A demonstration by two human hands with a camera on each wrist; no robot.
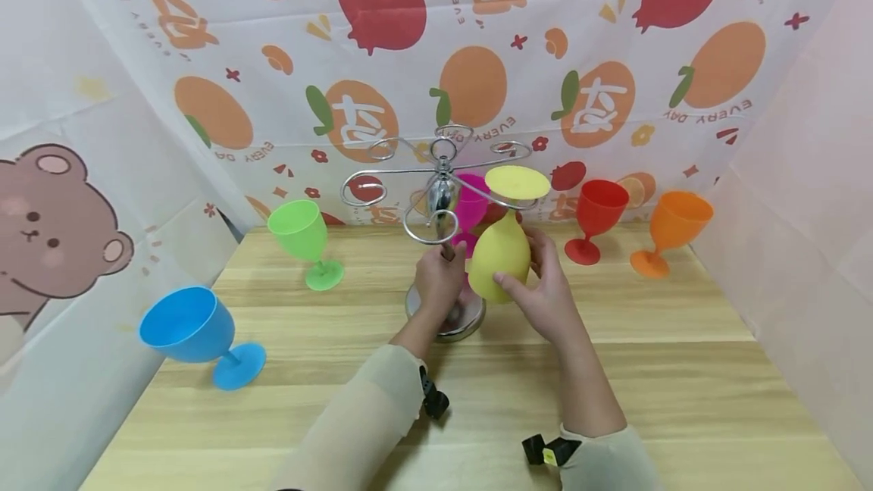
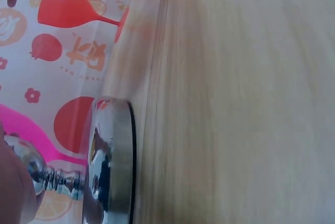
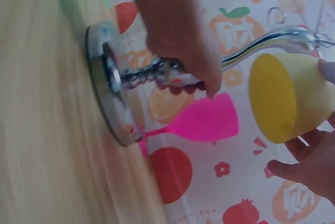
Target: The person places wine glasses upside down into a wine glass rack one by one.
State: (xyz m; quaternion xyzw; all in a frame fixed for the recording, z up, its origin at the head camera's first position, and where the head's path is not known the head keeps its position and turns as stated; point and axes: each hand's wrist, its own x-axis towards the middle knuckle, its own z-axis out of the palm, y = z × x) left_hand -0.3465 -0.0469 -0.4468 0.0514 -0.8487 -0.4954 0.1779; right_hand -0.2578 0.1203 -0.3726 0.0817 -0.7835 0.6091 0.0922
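A chrome stand with curled wire arms [image 1: 443, 165] rises from a round base [image 1: 464, 322]. My left hand [image 1: 439, 279] grips its post low down, as the right wrist view also shows. My right hand [image 1: 549, 294] holds a yellow goblet [image 1: 501, 256] by the bowl, upside down, fingers behind and thumb in front. The goblet's foot [image 1: 518, 182] is uppermost, above the front right wire loop, with the stem close by that loop. In the right wrist view the goblet's open mouth [image 3: 272, 98] faces the tabletop. Whether the stem touches the wire I cannot tell.
A magenta goblet [image 1: 470, 203] stands behind the stand. To the right are a red goblet [image 1: 600, 207] and an orange goblet [image 1: 678, 222]. A green goblet [image 1: 300, 229] and a blue goblet [image 1: 194, 328] stand left on the wooden table [image 1: 327, 408]. Printed cloth [image 1: 423, 82] hangs behind.
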